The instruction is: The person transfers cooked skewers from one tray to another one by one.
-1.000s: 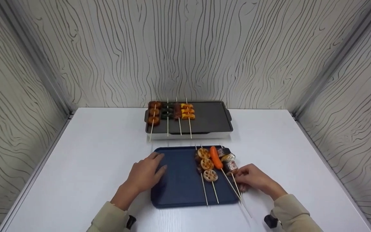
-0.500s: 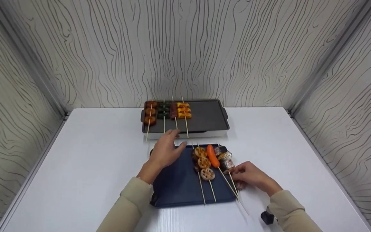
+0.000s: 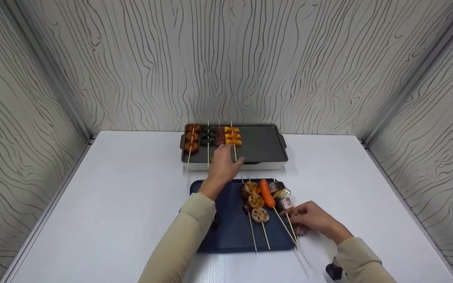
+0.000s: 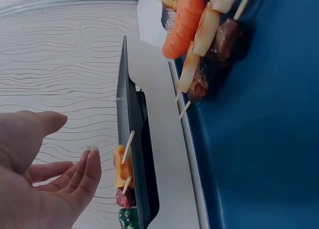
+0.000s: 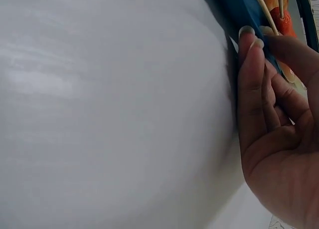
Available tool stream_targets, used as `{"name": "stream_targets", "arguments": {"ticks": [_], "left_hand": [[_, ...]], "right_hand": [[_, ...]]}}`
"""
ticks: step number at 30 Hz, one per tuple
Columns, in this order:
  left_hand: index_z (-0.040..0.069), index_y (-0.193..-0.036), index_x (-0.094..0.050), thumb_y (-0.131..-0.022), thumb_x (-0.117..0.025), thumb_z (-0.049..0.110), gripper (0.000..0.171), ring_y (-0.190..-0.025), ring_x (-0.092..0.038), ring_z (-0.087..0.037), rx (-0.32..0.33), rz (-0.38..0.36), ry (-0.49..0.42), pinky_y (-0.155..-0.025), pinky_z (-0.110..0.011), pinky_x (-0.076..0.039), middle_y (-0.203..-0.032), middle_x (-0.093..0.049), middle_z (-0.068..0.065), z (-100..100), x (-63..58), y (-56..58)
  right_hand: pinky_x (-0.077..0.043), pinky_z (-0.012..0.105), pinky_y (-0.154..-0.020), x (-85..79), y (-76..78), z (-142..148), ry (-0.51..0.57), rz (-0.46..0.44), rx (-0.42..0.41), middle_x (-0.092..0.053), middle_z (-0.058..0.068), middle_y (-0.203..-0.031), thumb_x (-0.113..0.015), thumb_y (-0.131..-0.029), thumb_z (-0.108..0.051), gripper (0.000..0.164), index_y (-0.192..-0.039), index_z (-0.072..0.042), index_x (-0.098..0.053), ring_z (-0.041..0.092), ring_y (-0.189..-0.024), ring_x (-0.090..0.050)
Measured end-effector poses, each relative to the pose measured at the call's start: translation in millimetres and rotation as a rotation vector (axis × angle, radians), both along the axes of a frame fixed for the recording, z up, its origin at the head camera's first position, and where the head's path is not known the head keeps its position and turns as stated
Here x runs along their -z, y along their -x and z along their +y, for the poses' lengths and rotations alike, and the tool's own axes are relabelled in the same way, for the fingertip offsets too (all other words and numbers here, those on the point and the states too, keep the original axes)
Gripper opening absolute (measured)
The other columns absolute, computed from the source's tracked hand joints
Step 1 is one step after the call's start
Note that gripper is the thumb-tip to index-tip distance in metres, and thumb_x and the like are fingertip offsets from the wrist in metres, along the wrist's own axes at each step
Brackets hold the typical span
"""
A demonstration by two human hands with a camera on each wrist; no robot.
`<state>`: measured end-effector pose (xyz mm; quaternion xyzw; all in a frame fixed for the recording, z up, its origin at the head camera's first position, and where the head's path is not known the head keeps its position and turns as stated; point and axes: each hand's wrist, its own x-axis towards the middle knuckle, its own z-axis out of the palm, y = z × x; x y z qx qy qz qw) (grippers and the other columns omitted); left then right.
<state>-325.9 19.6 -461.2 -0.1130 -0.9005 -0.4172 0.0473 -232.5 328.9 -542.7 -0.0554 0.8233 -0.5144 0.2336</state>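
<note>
My left hand (image 3: 223,167) reaches over the front edge of the dark grill pan (image 3: 260,143), thumb and fingers spread apart. Beside its fingertips lie the yellow-orange skewer (image 3: 233,136) and the dark red meat skewer (image 3: 220,135); the left wrist view shows nothing between thumb and fingers. My right hand (image 3: 313,220) pinches the right rim of the blue tray (image 3: 226,236), thumb above and fingers at the edge in the right wrist view. Close by this hand on the tray is a skewer of silvery-skinned chunks (image 3: 284,202). An orange sausage skewer (image 3: 267,192) lies left of it.
Lotus root slices (image 3: 260,215) on a stick overlap a dark brown meat skewer (image 4: 219,44) on the tray. A skewer of round brown slices (image 3: 191,147) and a dark green one (image 3: 208,137) lie at the pan's left. Patterned walls (image 3: 226,63) enclose the white table (image 3: 132,177).
My left hand has gone from the tray's left edge forward and right to the skewers on the pan. The right hand stays at the tray's right rim.
</note>
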Motion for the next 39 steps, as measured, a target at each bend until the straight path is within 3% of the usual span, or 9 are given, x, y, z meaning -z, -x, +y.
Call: {"name": "stream_targets", "arguments": {"ticks": [5, 11, 15, 18, 21, 30, 35, 39], "left_hand": [[0.0, -0.155, -0.039, -0.101, -0.067, 0.029, 0.068, -0.142, -0.043, -0.041, -0.011, -0.083, 0.023, -0.111, -0.052, -0.041, -0.159, -0.035, -0.026, 11, 3.4, 11.7], [-0.006, -0.147, -0.048, -0.1, -0.069, 0.025, 0.06, -0.134, -0.051, -0.041, -0.042, -0.118, 0.059, -0.107, -0.05, -0.045, -0.149, -0.046, -0.027, 12, 7.8, 28.3], [-0.005, -0.123, -0.063, -0.101, -0.068, 0.02, 0.034, -0.093, -0.067, -0.031, -0.042, -0.162, 0.042, -0.078, -0.041, -0.055, -0.108, -0.065, -0.02, 11, 10.0, 35.6], [-0.001, -0.103, -0.065, -0.101, -0.066, 0.016, 0.017, -0.061, -0.057, -0.021, -0.031, -0.195, 0.008, -0.058, -0.035, -0.046, -0.074, -0.057, -0.01, 14, 11.7, 40.2], [-0.001, -0.089, -0.065, -0.101, -0.064, 0.009, 0.016, -0.048, -0.045, -0.016, -0.045, -0.213, -0.015, -0.049, -0.031, -0.038, -0.058, -0.048, -0.004, 17, 13.4, 43.8], [-0.001, -0.081, -0.073, -0.097, -0.063, 0.0, 0.019, -0.043, -0.043, -0.014, -0.162, -0.276, -0.005, -0.045, -0.03, -0.035, -0.055, -0.062, -0.006, 22, 15.7, 51.2], [0.004, -0.066, -0.064, -0.094, -0.062, -0.007, 0.03, -0.043, -0.034, -0.013, -0.163, -0.282, 0.004, -0.043, -0.03, -0.031, -0.049, -0.049, -0.002, 26, 15.0, 52.5], [0.006, -0.066, -0.056, -0.093, -0.061, -0.008, 0.031, -0.046, -0.027, -0.014, -0.166, -0.3, -0.009, -0.044, -0.031, -0.027, -0.051, -0.038, -0.001, 28, 13.5, 53.7]], "right_hand": [[-0.053, 0.024, -0.052, -1.0, -2.6, 2, -0.001, -0.005, 0.014, -0.067, 0.003, -0.068, -0.069, -0.093, -0.006, 0.013, -0.093, 0.007, -0.072, 0.008, -0.053, -0.061], [-0.052, 0.023, -0.053, 1.8, -2.8, 1, 0.029, -0.02, 0.018, -0.067, 0.002, -0.068, -0.069, -0.094, -0.007, 0.014, -0.094, 0.007, -0.071, 0.008, -0.054, -0.061], [-0.052, 0.023, -0.053, 3.5, -1.9, -1, 0.032, -0.016, 0.029, -0.068, 0.003, -0.07, -0.069, -0.094, -0.008, 0.015, -0.095, 0.007, -0.072, 0.008, -0.054, -0.061], [-0.052, 0.024, -0.053, 3.5, -3.0, 0, 0.021, -0.014, 0.044, -0.068, 0.003, -0.071, -0.069, -0.093, -0.007, 0.014, -0.094, 0.007, -0.072, 0.008, -0.054, -0.061], [-0.053, 0.024, -0.053, 3.2, -4.2, 0, 0.004, -0.011, 0.065, -0.067, 0.001, -0.07, -0.07, -0.093, -0.008, 0.013, -0.092, 0.005, -0.072, 0.008, -0.054, -0.061], [-0.052, 0.023, -0.052, 4.2, -3.8, -8, 0.028, 0.004, 0.069, -0.07, 0.003, -0.076, -0.071, -0.091, -0.007, 0.013, -0.091, 0.006, -0.072, 0.007, -0.052, -0.06], [-0.052, 0.023, -0.052, 3.6, -4.2, -5, 0.028, 0.002, 0.078, -0.073, 0.007, -0.088, -0.071, -0.092, -0.007, 0.014, -0.093, 0.007, -0.073, 0.007, -0.053, -0.06], [-0.052, 0.023, -0.052, 2.0, -2.6, -3, 0.009, 0.006, 0.077, -0.072, 0.008, -0.086, -0.071, -0.092, -0.008, 0.013, -0.092, 0.005, -0.073, 0.007, -0.053, -0.06]]}}
